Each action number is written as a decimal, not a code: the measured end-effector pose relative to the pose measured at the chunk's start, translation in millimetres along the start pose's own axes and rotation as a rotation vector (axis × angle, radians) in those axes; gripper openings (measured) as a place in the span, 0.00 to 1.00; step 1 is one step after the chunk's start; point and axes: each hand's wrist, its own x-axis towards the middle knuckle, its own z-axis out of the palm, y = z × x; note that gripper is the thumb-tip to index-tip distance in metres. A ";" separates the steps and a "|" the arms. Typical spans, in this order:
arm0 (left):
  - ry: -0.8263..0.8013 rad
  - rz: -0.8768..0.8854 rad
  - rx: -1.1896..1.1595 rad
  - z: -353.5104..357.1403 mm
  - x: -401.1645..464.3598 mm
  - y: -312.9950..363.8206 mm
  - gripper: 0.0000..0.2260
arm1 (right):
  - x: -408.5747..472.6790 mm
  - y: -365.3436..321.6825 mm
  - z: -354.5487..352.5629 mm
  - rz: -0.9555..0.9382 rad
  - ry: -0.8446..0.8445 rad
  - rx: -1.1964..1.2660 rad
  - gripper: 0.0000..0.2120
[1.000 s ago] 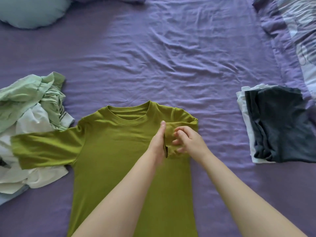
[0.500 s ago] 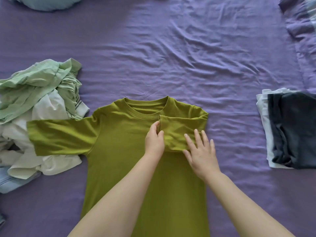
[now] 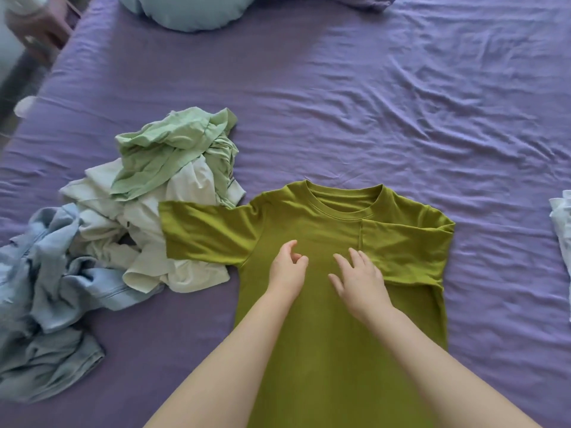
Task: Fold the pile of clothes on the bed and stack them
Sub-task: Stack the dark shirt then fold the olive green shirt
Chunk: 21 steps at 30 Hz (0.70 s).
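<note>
An olive green T-shirt (image 3: 309,230) lies flat, neck away from me, on the purple bed sheet (image 3: 370,103). Its right sleeve (image 3: 408,245) is folded in over the chest; its left sleeve (image 3: 207,233) sticks out flat over the pile. My left hand (image 3: 287,267) hovers over the chest with fingers loosely curled, holding nothing. My right hand (image 3: 358,276) is beside it, fingers spread, by the edge of the folded sleeve. To the left lies the unfolded pile: a light green garment (image 3: 173,149), a white one (image 3: 148,217) and pale blue cloth (image 3: 55,288).
The edge of a folded white stack (image 3: 560,220) shows at the right border. A pale blue pillow (image 3: 185,10) lies at the far end of the bed. The bed's left edge and a blurred piece of furniture (image 3: 37,23) are at top left.
Both hands have let go of the folded right sleeve and shifted left toward the shirt's middle. The view has swung left, so the pile is now fuller in view and the folded stack nearly out.
</note>
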 end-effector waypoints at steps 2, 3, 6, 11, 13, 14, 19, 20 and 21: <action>0.053 0.018 0.016 -33.2 -0.2 -3.3 0.21 | 4.5 -30.8 1.1 -0.034 -0.002 0.005 0.25; 0.089 0.028 0.027 -50.8 0.7 -5.5 0.21 | 6.8 -46.4 1.8 -0.054 -0.002 0.009 0.25; 0.216 0.074 0.053 -104.6 3.8 -13.7 0.19 | 13.8 -92.0 4.7 -0.116 0.000 0.029 0.25; 0.399 0.133 0.166 -178.0 10.1 -29.7 0.17 | 27.2 -160.0 8.3 -0.254 -0.013 0.055 0.25; 0.456 0.150 0.234 -195.6 15.9 -31.4 0.19 | 33.3 -182.7 8.8 -0.302 -0.025 0.110 0.25; 0.470 0.159 0.261 -201.7 18.9 -30.8 0.20 | 36.1 -193.2 8.9 -0.325 -0.024 0.146 0.26; 0.461 0.095 0.168 -214.6 38.3 -22.2 0.27 | 51.0 -233.5 6.5 -0.381 0.009 0.326 0.25; 0.452 0.057 0.131 -215.9 41.9 -21.1 0.26 | 54.0 -238.3 5.8 -0.366 0.000 0.370 0.25; 0.437 0.020 0.099 -216.9 44.2 -20.5 0.24 | 56.6 -241.7 5.0 -0.355 -0.008 0.410 0.25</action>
